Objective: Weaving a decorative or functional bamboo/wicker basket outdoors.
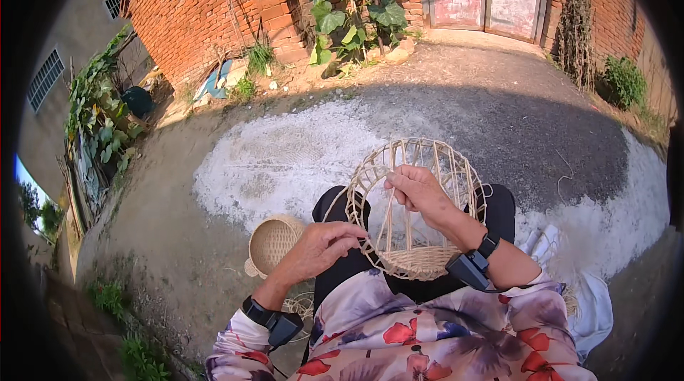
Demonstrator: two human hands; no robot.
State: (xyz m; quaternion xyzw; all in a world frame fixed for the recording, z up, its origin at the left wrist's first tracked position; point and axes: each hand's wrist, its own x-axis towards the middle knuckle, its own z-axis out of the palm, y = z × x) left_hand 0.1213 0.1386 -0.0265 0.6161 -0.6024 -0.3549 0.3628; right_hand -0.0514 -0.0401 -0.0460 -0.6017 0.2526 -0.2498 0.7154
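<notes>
A round, half-woven basket (418,260) of pale straw-coloured strands rests on my lap between my knees. Its near part is densely woven, while its far side is an open lattice of bare strips. My left hand (322,251) is at the basket's left rim, its fingertips closed together on the edge. Over the open middle, my right hand (420,192) pinches a thin weaving strand (389,211) between thumb and forefinger. That strand runs down toward the woven part. A loose end loops out past the left rim.
A small finished woven basket (273,247) sits on the ground left of my knee. Loose strands (299,305) lie beneath my left forearm, and a white cloth or sack (593,313) is at my right. Ahead are white-dusted ground (285,146), a leafy plant (342,10) and a brick wall (206,17).
</notes>
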